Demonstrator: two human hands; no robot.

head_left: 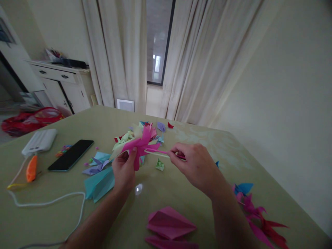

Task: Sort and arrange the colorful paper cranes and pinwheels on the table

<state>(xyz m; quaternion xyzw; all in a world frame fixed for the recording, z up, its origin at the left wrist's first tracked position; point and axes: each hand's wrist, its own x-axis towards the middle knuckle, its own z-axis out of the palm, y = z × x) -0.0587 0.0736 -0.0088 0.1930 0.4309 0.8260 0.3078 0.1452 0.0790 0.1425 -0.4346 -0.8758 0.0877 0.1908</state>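
My left hand (125, 169) pinches a bright pink paper flower (142, 143) with pointed petals, held up above the table. In my right hand (193, 162), closed fingers grip a thin pink stick (162, 151) that runs toward the flower's middle; whether it is joined there I cannot tell. A pale strip (157, 153) lies alongside the stick. Behind the flower is a heap of folded papers, among them a pale green one (126, 138). A small green folded paper (160, 165) rests between my hands, and a teal folded paper (100, 185) is beside my left wrist.
Pink folded papers (169, 223) lie at the near edge, with pink and red folded pieces (255, 211) to the right. On the left are a black phone (71, 155), a white power bank (39, 141), its cable (52, 201) and an orange tool (31, 168). Curtains hang behind the table.
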